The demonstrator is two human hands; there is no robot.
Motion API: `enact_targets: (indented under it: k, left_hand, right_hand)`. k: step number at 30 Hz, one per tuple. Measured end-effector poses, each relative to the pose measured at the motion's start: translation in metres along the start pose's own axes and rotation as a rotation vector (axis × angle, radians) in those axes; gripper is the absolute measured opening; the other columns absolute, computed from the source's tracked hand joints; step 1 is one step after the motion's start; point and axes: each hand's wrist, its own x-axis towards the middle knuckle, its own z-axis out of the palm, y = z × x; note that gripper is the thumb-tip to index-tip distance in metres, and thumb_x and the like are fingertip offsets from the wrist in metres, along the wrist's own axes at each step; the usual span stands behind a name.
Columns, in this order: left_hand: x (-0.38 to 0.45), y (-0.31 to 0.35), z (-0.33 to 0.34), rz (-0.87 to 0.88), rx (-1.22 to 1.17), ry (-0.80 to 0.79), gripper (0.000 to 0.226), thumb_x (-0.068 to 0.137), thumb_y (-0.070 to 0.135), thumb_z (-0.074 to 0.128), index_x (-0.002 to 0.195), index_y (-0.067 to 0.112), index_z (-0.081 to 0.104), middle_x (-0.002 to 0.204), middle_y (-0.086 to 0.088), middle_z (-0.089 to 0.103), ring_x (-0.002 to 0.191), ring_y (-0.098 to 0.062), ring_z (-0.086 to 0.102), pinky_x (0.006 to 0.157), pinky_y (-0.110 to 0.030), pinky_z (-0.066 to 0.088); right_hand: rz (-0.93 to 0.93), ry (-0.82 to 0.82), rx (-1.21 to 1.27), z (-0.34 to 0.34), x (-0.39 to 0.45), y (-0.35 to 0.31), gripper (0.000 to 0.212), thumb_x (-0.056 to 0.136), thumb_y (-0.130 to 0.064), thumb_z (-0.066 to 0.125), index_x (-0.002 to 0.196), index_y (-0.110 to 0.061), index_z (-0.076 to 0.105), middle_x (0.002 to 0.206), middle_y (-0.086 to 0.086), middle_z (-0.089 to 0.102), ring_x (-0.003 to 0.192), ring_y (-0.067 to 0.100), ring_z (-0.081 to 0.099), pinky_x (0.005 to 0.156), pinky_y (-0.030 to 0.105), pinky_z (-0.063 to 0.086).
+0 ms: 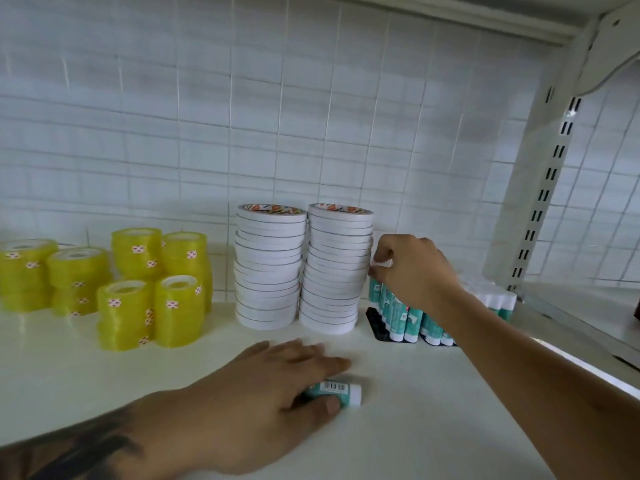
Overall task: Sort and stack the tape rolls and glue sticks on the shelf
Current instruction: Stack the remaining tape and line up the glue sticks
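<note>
Two tall stacks of white tape rolls (301,268) stand at the middle of the white shelf (104,386). Several stacks of yellow tape rolls (145,289) stand to their left. Teal-and-white glue sticks (405,320) stand upright in a black tray (377,327) right of the white stacks. My right hand (412,268) pinches the white cap of one upright glue stick at the tray's left end. A loose glue stick (341,393) lies on its side at the shelf front, and my left hand (273,386) holds it between thumb and fingers.
A white grid-wire back panel (277,116) closes the shelf behind. A slotted white upright post (550,168) stands at the right, with an upper shelf bracket (602,39) overhead. More white-capped glue sticks (495,299) stand behind my right forearm.
</note>
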Motion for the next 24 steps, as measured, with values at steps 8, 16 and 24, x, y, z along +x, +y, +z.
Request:
enact_targets:
  k: [8, 16, 24]
  left_hand:
    - [0.005, -0.003, -0.001, 0.030, 0.039, -0.002, 0.061, 0.099, 0.070, 0.030, 0.155, 0.055, 0.013, 0.166, 0.024, 0.015, 0.150, 0.010, 0.001, 0.126, -0.028, 0.005]
    - [0.000, -0.012, -0.016, -0.035, -0.080, 0.040, 0.065, 0.085, 0.072, 0.060, 0.144, 0.051, 0.041, 0.131, 0.031, 0.052, 0.118, 0.012, 0.049, 0.102, -0.014, 0.042]
    - [0.001, -0.022, -0.031, -0.100, -0.185, 0.159, 0.015, 0.084, 0.047, 0.078, 0.098, 0.043, 0.073, 0.094, 0.024, 0.072, 0.091, -0.001, 0.067, 0.086, -0.039, 0.056]
  right_hand:
    - [0.060, -0.088, 0.008, 0.003, 0.011, 0.004, 0.017, 0.090, -0.038, 0.069, 0.076, -0.030, 0.063, 0.088, -0.006, 0.066, 0.094, 0.023, 0.060, 0.091, 0.045, 0.054]
    - [0.012, -0.132, -0.026, 0.001, 0.002, 0.005, 0.011, 0.095, -0.035, 0.056, 0.093, -0.031, 0.066, 0.100, 0.000, 0.067, 0.090, 0.027, 0.063, 0.092, 0.046, 0.054]
    - [-0.280, 0.166, 0.130, -0.025, -0.039, -0.018, 0.014, 0.096, -0.034, 0.060, 0.099, -0.031, 0.073, 0.093, -0.013, 0.071, 0.091, 0.010, 0.065, 0.081, 0.032, 0.055]
